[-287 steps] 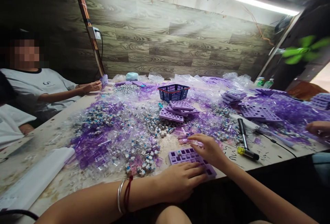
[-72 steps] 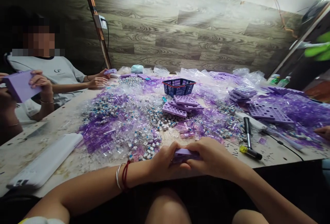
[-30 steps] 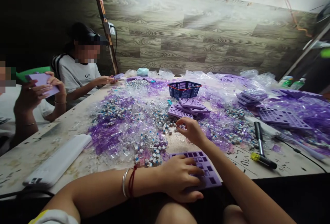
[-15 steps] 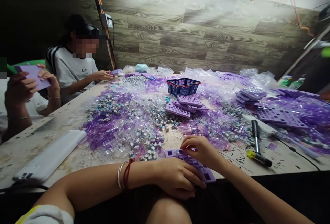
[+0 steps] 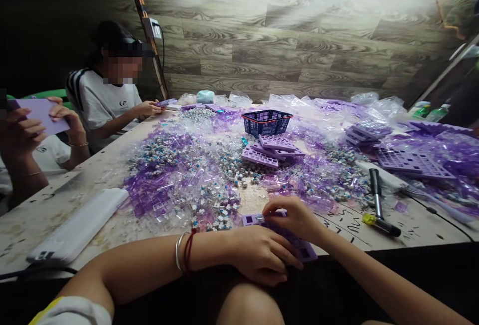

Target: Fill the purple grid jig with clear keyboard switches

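A purple keyboard plate (image 5: 308, 251) with square holes lies at the table's near edge, partly hidden under my hands. My left hand (image 5: 262, 252) is closed over its near side, with the fingers laid across and around it. My right hand (image 5: 290, 218) is bent above the plate's far side, thumb and index fingertip pinched close together. Just by those fingertips, a small clear-topped key switch (image 5: 259, 219) sits at the plate's left end. Whether the pinch holds anything is too small to tell.
Loose switches (image 5: 220, 210) and purple keycaps (image 5: 140, 188) cover the table ahead. Behind are stacked plates (image 5: 275, 148) and a dark basket (image 5: 267, 123). A white lamp-like bar (image 5: 80, 223) lies left, a black-handled tool (image 5: 377, 200) right. Two people work at left.
The view has shifted slightly, so the table things appear a little further right. My right fingertips have come down closer to the switch at the plate's left end. My left hand keeps its hold.
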Action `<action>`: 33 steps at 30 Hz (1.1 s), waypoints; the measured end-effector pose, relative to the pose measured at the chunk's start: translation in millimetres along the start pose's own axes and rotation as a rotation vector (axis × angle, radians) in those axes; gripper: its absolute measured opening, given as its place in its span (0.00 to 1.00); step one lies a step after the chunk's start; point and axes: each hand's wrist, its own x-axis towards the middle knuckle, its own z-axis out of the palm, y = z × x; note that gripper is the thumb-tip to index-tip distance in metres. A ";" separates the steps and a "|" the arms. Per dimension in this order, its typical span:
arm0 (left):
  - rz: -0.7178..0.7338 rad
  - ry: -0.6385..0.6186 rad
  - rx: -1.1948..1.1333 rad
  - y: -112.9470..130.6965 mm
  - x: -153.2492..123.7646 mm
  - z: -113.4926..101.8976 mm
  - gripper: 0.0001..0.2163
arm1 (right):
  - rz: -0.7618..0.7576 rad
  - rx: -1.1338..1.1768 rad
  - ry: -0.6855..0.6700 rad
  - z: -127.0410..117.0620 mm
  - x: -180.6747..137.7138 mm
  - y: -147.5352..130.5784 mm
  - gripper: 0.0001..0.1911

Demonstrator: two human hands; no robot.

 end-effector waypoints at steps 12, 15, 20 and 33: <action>-0.035 -0.050 -0.007 1.4 0.2 -1.7 0.09 | -0.142 0.072 0.000 -0.3 0.0 3.3 0.04; -0.061 -0.085 -0.013 1.5 0.8 -2.2 0.09 | -0.145 0.052 0.013 0.0 -0.9 4.8 0.04; -0.037 -0.055 0.000 0.6 0.7 -1.4 0.10 | -0.128 -0.045 0.009 -1.8 -0.6 4.4 0.05; -0.037 -0.028 -0.031 1.5 1.3 -1.6 0.10 | -0.075 0.016 -0.028 -3.2 1.8 7.8 0.05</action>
